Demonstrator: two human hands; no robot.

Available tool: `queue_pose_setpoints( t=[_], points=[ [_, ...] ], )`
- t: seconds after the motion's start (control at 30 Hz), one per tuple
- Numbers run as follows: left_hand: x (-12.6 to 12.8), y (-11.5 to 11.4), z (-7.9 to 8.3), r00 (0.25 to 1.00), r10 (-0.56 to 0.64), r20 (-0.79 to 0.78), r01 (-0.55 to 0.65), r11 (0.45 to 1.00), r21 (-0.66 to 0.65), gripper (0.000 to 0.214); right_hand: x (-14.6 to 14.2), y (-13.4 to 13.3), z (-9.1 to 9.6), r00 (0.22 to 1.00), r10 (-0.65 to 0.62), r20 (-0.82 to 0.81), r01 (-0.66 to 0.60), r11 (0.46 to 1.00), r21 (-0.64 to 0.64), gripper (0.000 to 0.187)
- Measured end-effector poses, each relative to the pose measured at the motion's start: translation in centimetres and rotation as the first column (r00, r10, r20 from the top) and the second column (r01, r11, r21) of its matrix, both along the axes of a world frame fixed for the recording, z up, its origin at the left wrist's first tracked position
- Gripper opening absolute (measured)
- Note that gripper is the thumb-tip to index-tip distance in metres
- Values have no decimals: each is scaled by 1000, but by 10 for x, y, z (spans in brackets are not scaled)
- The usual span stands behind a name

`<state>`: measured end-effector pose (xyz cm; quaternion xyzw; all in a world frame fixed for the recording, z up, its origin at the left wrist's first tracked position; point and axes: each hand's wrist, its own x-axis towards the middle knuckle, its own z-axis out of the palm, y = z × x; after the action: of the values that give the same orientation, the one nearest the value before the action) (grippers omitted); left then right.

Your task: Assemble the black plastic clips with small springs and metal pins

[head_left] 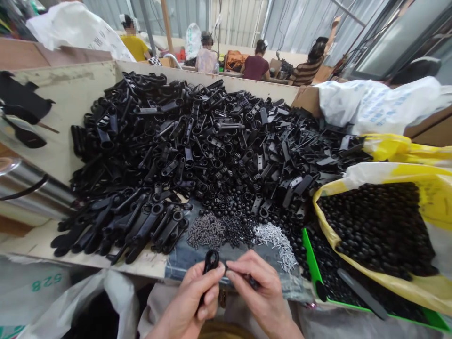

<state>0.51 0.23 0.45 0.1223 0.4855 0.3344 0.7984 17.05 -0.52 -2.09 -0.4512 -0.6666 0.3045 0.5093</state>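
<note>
My left hand (197, 294) is wrapped round a black plastic part with a ring-shaped end (212, 259), which points up above the fingers. Close beside it, my right hand (261, 287) pinches thumb and forefinger together near that ring end. Whatever sits in this pinch is too small to name, and something dark shows under the curled fingers. Just beyond both hands, on a blue cloth (180, 259), lie small grey springs or pins (206, 230), tiny black pieces (238, 229) and silver metal pins (275, 242).
A big heap of black plastic parts (190, 136) fills the bench, with longer handled pieces (134, 226) lined up at left. On the right stand a green tray (310, 263) and a yellow-and-white sack (328, 230) of black balls. A steel flask (28, 183) stands left. Several people sit behind.
</note>
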Motion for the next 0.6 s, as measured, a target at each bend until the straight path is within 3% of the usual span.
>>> queue_pose_setpoints(
  t=[0.2,0.43,0.6],
  points=[
    [6,-2,-6,998,-33,55,34,999,-12,53,8,-6,-2,997,-35,73,29,996,85,19],
    [5,0,-2,994,-110,4,109,992,56,47,10,-6,-3,992,-110,66,110,994,2,9],
    [-6,-7,0,993,-120,-5,120,986,115,53,12,-5,-4,995,-42,95,44,999,-11,12]
  ],
)
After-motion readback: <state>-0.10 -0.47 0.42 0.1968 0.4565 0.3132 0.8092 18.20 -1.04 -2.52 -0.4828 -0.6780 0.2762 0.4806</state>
